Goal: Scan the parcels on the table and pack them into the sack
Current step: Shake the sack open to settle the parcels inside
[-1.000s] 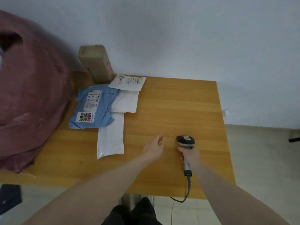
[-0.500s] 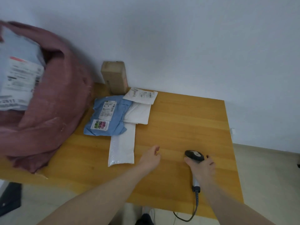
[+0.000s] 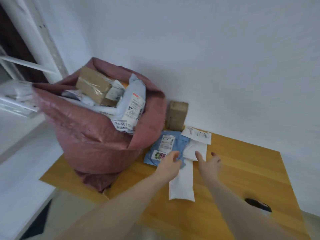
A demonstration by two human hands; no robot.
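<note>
Scanner (image 3: 258, 204) parked on the tabletop (image 3: 242, 170), nearest. Both hands, left (image 3: 170, 163) and right (image 3: 208, 162), loose-fingered, holding nothing, over the blue parcel (image 3: 161, 149) and white mailers (image 3: 182, 181). Could easily drag the overlapping pile. Further back, overstuffed sack (image 3: 97, 137), might spill.

The left hand (image 3: 170, 161) hides the blue parcel's (image 3: 181, 142) near corner; the scanner (image 3: 258, 204) is blurred; parcel labels are unreadable.

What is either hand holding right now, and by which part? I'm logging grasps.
Nothing is held. The left hand and right hand reach open over the parcels; the scanner lies alone on the table.
</note>
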